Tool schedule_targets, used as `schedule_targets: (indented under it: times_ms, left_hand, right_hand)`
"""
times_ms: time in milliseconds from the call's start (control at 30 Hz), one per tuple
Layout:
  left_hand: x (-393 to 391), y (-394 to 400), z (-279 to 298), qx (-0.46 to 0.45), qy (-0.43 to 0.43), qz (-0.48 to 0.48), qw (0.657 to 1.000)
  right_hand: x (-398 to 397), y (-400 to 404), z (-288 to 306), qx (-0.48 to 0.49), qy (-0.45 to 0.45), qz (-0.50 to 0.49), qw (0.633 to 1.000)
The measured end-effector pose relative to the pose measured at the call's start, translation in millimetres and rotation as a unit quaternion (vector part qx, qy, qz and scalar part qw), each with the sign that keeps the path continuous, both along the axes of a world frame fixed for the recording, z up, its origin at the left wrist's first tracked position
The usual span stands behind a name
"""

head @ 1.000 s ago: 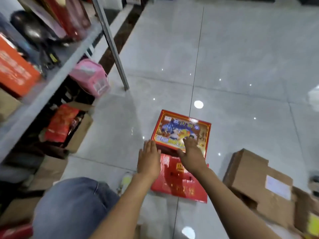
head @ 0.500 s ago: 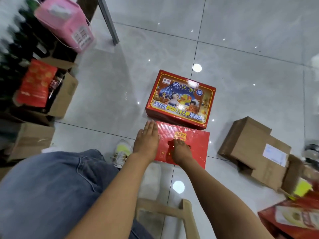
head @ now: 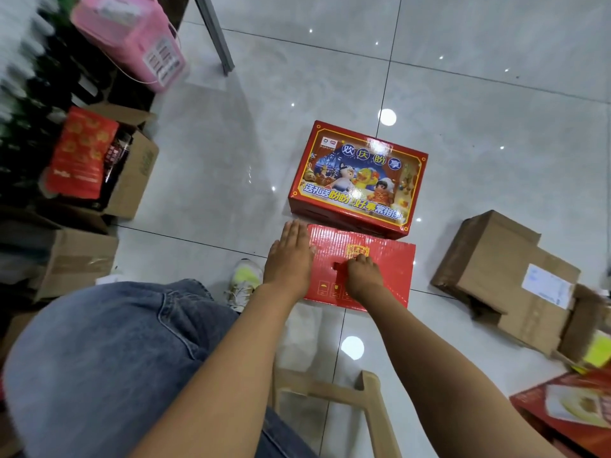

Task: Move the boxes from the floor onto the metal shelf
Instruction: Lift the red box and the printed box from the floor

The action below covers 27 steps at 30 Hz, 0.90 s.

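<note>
A plain red corrugated box (head: 383,259) stands on the tiled floor just in front of me. My left hand (head: 289,256) lies flat with straight fingers against its left end. My right hand (head: 362,274) has its fingers curled into the handle slot in the top of this box. Right behind it sits a second red box (head: 358,178) with a colourful cartoon picture on its top. One grey leg of the metal shelf (head: 215,34) stands at the upper left.
Open brown cartons (head: 132,173) with red packs and a pink basket (head: 132,38) crowd the floor under the shelf at left. A brown carton (head: 506,276) lies at right, another red box (head: 568,411) at the lower right. A wooden stool frame (head: 330,391) is below me.
My view has tipped down from the shelf toward the floor. My right hand moved back from the cartoon box to the plain red box and curled into its handle slot; my left hand stays at the left end.
</note>
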<state>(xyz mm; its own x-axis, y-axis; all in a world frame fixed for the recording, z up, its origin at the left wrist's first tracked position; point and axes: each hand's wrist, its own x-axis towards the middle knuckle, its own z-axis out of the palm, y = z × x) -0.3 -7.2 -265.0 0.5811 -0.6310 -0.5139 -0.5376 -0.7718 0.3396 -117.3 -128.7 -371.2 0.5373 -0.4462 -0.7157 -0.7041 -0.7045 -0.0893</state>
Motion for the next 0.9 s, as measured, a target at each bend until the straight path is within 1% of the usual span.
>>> schedule_targets:
  times_ms: [67,100,233,300,367,433,500,600,667,700,767,833,900]
  left_hand:
    - [0.7,0.7,2.2,-0.003,0.005,0.004,1.000]
    - [1.5,0.8,3.2,-0.006,0.006,0.002,1.000]
    - [5.3,2.6,12.6,-0.001,0.007,-0.002,1.000]
    - [5.4,5.8,20.7,0.003,0.011,0.001,1.000]
    - [3.4,8.1,29.3,-0.004,0.025,0.013,1.000]
    - [0.1,12.0,40.9,-0.028,0.050,0.051,0.997]
    - [-2.4,15.1,56.5,-0.064,0.075,0.111,0.989]
    - [-1.9,21.5,89.8,-0.113,0.115,0.225,0.961]
    - [-0.6,30.8,119.9,-0.152,0.169,0.302,0.926]
    - [1.0,35.6,132.4,-0.168,0.194,0.319,0.912]
    - [0.5,51.4,165.5,-0.199,0.228,0.315,0.900]
    - [5.2,65.2,202.2,-0.239,0.250,0.309,0.886]
    - [8.1,77.3,239.4,-0.271,0.277,0.324,0.863]
  right_hand:
    - [-2.2,2.5,-1.0,0.009,0.012,-0.010,1.000]
    - [-3.3,3.9,1.3,0.022,0.012,-0.032,0.999]
    - [-10.8,4.1,20.6,0.065,-0.004,-0.068,0.996]
    - [-15.3,1.4,37.7,0.055,-0.046,-0.092,0.993]
    - [-15.1,-2.0,59.4,0.028,-0.119,-0.132,0.984]
    - [-8.4,-5.2,86.1,0.033,-0.203,-0.189,0.960]
    - [1.8,-8.6,117.0,0.054,-0.258,-0.238,0.935]
    - [17.0,-13.8,163.4,0.054,-0.304,-0.238,0.921]
    - [25.5,-15.5,202.5,0.054,-0.322,-0.230,0.917]
    - [30.5,-17.2,220.5,0.055,-0.334,-0.224,0.914]
    - [39.4,-15.2,264.5,0.055,-0.359,-0.205,0.909]
    - [53.3,-11.2,308.7,0.055,-0.382,-0.189,0.903]
    - [67.8,-1.8,350.9,0.058,-0.406,-0.167,0.896]
